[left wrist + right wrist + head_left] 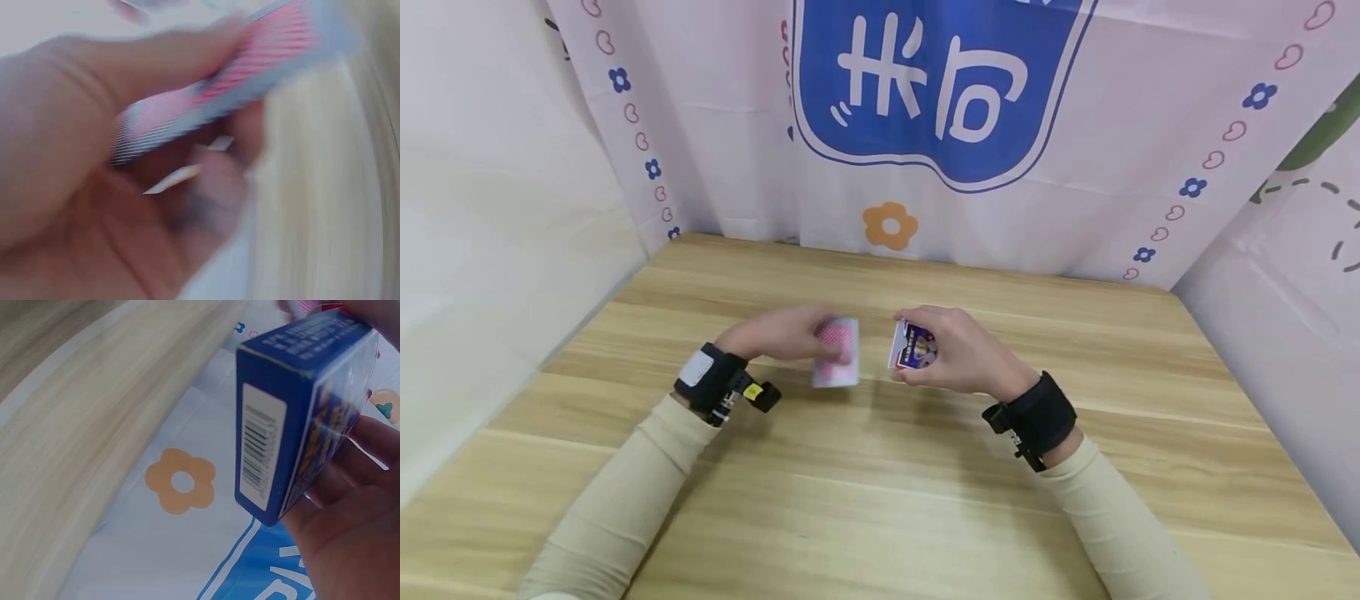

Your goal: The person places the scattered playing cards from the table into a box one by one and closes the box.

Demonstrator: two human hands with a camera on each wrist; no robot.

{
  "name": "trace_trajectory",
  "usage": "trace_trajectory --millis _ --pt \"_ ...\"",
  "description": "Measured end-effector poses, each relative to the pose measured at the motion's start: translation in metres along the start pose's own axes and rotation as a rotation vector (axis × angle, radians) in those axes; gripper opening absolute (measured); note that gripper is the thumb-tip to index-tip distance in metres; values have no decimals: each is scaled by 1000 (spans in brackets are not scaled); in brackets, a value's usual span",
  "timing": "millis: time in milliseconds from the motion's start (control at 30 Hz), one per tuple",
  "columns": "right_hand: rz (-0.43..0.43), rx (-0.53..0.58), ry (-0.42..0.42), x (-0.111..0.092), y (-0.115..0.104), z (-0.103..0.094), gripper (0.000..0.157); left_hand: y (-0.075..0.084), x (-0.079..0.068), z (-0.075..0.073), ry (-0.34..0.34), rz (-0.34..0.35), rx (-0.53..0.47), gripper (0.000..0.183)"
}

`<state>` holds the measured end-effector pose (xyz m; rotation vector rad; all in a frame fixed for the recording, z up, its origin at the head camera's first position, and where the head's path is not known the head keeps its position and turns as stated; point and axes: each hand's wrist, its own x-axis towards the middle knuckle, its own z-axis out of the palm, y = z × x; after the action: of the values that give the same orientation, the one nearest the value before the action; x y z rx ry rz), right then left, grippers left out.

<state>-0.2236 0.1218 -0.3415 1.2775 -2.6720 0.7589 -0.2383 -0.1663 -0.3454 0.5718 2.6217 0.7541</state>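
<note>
My left hand (793,335) grips a deck of playing cards (837,350) with pink-red patterned backs and pale borders. In the left wrist view the thumb lies over the top of the cards (275,44), with fingers beneath; that view is blurred. Across a small gap, my right hand (958,350) holds a small card box (917,346) between thumb and fingers, its white flap end facing the cards. The right wrist view shows the box (294,406) as dark blue, with a white barcode label on its end. Both hands are above the table.
The wood-grain table (820,508) spreads under both hands. Behind it hangs a white cloth (730,167) with a blue emblem and an orange flower. Pale walls of cloth stand at the left (490,208) and right (1292,275). Each wrist wears a black strap.
</note>
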Motion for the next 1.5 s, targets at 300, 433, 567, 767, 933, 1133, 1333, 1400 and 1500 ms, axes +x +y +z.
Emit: trace_trajectory --millis 300,433,567,767,933,1133,1333,1400,1500 --pt "-16 -23 -21 0 1 -1 73 41 -4 1 165 94 -268 34" --pt "-14 -24 -35 -1 0 -1 73 44 -4 4 192 79 -295 39" --pt "-13 -21 -39 0 -1 -1 73 47 -5 5 210 106 -296 37" --pt "-45 9 -9 2 -6 1 63 53 -2 15 281 149 -336 29" --pt "-33 -26 71 1 -8 3 54 56 6 33 426 181 -382 34" --pt "3 -56 105 0 -8 5 54 58 9 45 567 147 -409 32" --pt "7 -42 169 0 -7 8 49 66 13 62 695 131 -431 32" --pt "-2 -43 195 1 -6 9 46 69 14 69 670 117 -424 31" --pt "-5 -56 217 1 -4 10 43 72 16 76 563 99 -402 32"
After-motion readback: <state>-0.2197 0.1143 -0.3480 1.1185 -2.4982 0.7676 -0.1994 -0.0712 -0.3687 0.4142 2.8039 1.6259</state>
